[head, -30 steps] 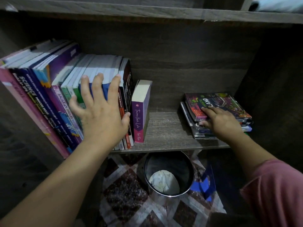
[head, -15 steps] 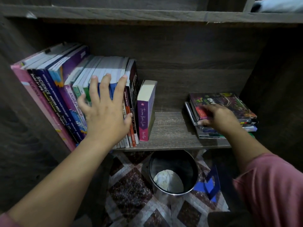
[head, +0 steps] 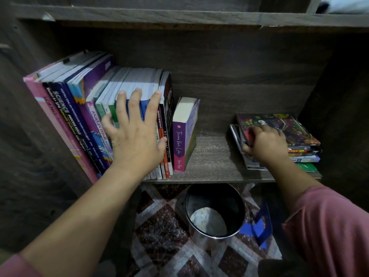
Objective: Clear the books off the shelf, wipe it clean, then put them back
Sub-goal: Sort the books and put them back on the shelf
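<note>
Row (head: 79, 108) of upright books is stood at the left of the shelf (head: 211, 156); a flat stack (head: 289, 130) is laid at its right. Glossy paperbacks: judged slippery, bendable, heavy in bulk, best taken by the spines. Left hand (head: 135, 136) is pressed flat on the spines, fingers spread. Right hand (head: 263, 142) is curled round the stack's left edge. Shelf is grained laminate. A round metal bin (head: 214, 208) is set below.

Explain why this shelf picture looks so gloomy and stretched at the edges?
Head view: dim light, brightest on the page tops of the upright books, while the shelf's right wall sinks into shadow; the wide-angle lens fans those books leftward and stretches both forearms; the left hand is sharp, the right hand on the flat stack slightly soft.
</note>
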{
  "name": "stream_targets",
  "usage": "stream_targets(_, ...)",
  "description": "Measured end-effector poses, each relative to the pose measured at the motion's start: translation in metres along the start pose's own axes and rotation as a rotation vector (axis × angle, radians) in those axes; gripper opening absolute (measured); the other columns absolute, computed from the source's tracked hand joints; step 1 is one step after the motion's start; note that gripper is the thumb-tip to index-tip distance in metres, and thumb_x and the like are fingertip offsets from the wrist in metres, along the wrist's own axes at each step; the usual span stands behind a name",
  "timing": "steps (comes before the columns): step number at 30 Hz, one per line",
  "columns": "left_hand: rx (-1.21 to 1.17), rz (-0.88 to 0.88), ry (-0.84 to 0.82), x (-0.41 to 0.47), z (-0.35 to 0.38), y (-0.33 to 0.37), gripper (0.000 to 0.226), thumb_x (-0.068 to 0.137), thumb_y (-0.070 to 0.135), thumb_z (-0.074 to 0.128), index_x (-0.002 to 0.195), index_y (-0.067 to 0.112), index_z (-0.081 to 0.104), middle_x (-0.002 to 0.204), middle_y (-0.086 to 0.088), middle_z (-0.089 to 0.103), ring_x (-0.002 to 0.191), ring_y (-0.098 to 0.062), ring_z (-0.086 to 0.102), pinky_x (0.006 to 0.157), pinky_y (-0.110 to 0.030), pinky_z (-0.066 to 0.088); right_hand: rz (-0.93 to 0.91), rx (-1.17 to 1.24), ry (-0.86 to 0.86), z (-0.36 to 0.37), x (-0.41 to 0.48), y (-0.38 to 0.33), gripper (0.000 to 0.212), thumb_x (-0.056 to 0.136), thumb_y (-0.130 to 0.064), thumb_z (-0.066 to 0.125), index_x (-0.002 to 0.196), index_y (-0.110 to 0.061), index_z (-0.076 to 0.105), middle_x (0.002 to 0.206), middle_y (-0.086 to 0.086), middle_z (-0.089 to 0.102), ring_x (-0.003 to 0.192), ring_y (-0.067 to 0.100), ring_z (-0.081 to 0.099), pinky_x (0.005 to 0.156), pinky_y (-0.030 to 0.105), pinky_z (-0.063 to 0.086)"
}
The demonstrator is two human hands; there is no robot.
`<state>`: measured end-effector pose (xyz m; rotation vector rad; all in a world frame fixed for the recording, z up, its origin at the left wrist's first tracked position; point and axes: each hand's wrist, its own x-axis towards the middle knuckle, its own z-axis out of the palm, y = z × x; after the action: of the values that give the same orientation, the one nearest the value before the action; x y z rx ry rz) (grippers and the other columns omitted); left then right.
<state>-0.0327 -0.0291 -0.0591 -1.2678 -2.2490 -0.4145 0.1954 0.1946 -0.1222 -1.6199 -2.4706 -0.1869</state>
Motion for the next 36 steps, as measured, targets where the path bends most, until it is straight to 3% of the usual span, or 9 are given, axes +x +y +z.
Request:
stream_targets(4, -0.003, 0.0, -0.002, 0.0, 0.0, 0.001, 0.098, 0.073, 0.044, 0.072, 0.15, 0.029, 0.014, 0.155, -0.012, 0.015, 0.144, -0.036, 0.006, 0.104, -0.06, 0.018, 0.087, 0.009, -0.02, 0.01, 0.003, -0.016, 0.066, 0.087, -0.05, 0.062, 0.137, -0.012, 0.044, 0.139, 0.014, 0.046, 0.13, 0.036, 0.04, 0.111, 0.053, 0.028)
stream_targets(7, 0.013, -0.004, -0.017, 0.0, 0.0, 0.002, 0.099, 0.075, 0.045, 0.071, 0.151, 0.029, 0.01, 0.156, -0.012, 0.012, 0.145, -0.036, 0.004, 0.105, -0.06, 0.018, 0.116, 0.056, 0.106, 0.017, 0.005, -0.016, 0.056, 0.09, -0.046, 0.057, 0.131, -0.007, 0.051, 0.131, 0.018, 0.053, 0.126, 0.036, 0.044, 0.112, 0.051, 0.024)
stream_targets(13, 0.015, 0.005, -0.016, 0.0, 0.0, -0.001, 0.101, 0.074, 0.045, 0.072, 0.152, 0.03, 0.009, 0.156, -0.011, 0.012, 0.145, -0.036, 0.004, 0.104, -0.059, 0.02, 0.113, 0.057, 0.198, 0.01, 0.008, 0.0, 0.037, 0.091, -0.002, 0.052, 0.128, -0.005, 0.054, 0.122, 0.023, 0.058, 0.119, 0.038, 0.048, 0.111, 0.05, 0.026)
stream_targets(15, 0.018, 0.007, -0.013, 0.0, -0.001, -0.001, 0.101, 0.074, 0.045, 0.071, 0.152, 0.03, 0.009, 0.156, -0.012, 0.013, 0.145, -0.036, 0.005, 0.104, -0.058, 0.02, 0.104, 0.088, 0.231, 0.008, 0.007, 0.003, 0.036, 0.09, -0.002, 0.053, 0.126, -0.006, 0.058, 0.121, 0.023, 0.06, 0.118, 0.037, 0.052, 0.114, 0.053, 0.022)
stream_targets(21, 0.014, -0.014, -0.03, 0.0, -0.001, 0.005, 0.101, 0.075, 0.046, 0.07, 0.151, 0.029, 0.006, 0.156, -0.012, 0.01, 0.145, -0.036, 0.002, 0.106, -0.061, 0.018, 0.007, 0.42, 0.387, -0.043, -0.004, -0.03, 0.046, 0.089, -0.012, 0.06, 0.135, -0.007, 0.052, 0.125, 0.022, 0.058, 0.108, 0.042, 0.057, 0.088, 0.044, 0.045)
stream_targets(27, 0.009, -0.04, -0.037, 0.0, -0.001, 0.009, 0.102, 0.075, 0.045, 0.07, 0.151, 0.028, 0.005, 0.156, -0.012, 0.008, 0.145, -0.037, 0.001, 0.107, -0.063, 0.015, -0.187, 0.572, 0.516, -0.058, -0.023, -0.09, 0.043, 0.089, -0.018, 0.062, 0.13, -0.005, 0.056, 0.123, 0.016, 0.063, 0.102, 0.037, 0.063, 0.084, 0.042, 0.049)
stream_targets(31, 0.017, -0.036, -0.033, 0.0, 0.001, 0.009, 0.103, 0.074, 0.044, 0.072, 0.151, 0.028, 0.005, 0.155, -0.012, 0.009, 0.145, -0.037, 0.002, 0.107, -0.064, 0.016, -0.109, 0.911, 0.58, -0.058, -0.032, -0.122, 0.03, 0.091, -0.016, 0.062, 0.118, -0.003, 0.064, 0.109, 0.013, 0.068, 0.098, 0.026, 0.063, 0.084, 0.022, 0.04)
stream_targets(34, 0.022, -0.035, -0.024, 0.0, 0.001, 0.009, 0.104, 0.073, 0.044, 0.073, 0.151, 0.027, 0.005, 0.155, -0.013, 0.009, 0.145, -0.038, 0.002, 0.106, -0.065, 0.016, 0.002, 1.069, 0.482, -0.04, -0.037, -0.139, 0.024, 0.093, -0.021, 0.062, 0.111, -0.006, 0.066, 0.091, 0.008, 0.067, 0.084, 0.024, 0.062, 0.068, 0.015, 0.033)
stream_targets(36, 0.034, -0.037, -0.027, 0.0, 0.001, 0.01, 0.106, 0.073, 0.045, 0.073, 0.151, 0.027, 0.003, 0.155, -0.013, 0.008, 0.145, -0.038, 0.002, 0.107, -0.064, 0.016, -0.001, 1.128, 0.294, -0.031, -0.04, -0.148, 0.032, 0.094, -0.026, 0.061, 0.124, -0.015, 0.062, 0.095, 0.006, 0.068, 0.085, 0.018, 0.062, 0.068, 0.019, 0.038)
